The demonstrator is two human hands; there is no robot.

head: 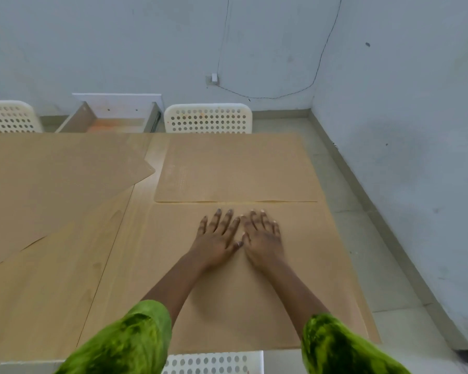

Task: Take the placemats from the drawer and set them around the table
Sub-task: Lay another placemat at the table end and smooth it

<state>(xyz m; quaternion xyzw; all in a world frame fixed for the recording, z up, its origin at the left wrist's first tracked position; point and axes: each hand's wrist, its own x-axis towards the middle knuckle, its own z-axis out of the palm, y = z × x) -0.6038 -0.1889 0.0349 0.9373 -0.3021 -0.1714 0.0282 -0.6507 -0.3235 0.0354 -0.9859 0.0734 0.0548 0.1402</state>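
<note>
Beneath my hands, the near placemat [254, 292] is lying flat on the worktop [65, 279]; left hand [218, 234] and right hand [262, 237] are pressing it, fingers spread, grasping nothing, long axis running left-right.

Three white perforated chairs are in view. One chair back [208, 118] stands at the far edge of the table, right of centre. A second chair back [10, 116] stands at the far edge on the left, partly cut off by the frame. A third chair [214, 362] shows at the near edge, at the bottom of the frame. The wall [119, 44] behind is pale grey-blue and marked in places. A small white wall fitting [213, 77] sits low on it, with a thin dark wire [289, 94] sagging from it toward the room corner. A pale tiled floor [368, 238] runs along the right side, bordered by a skirting strip.
</note>
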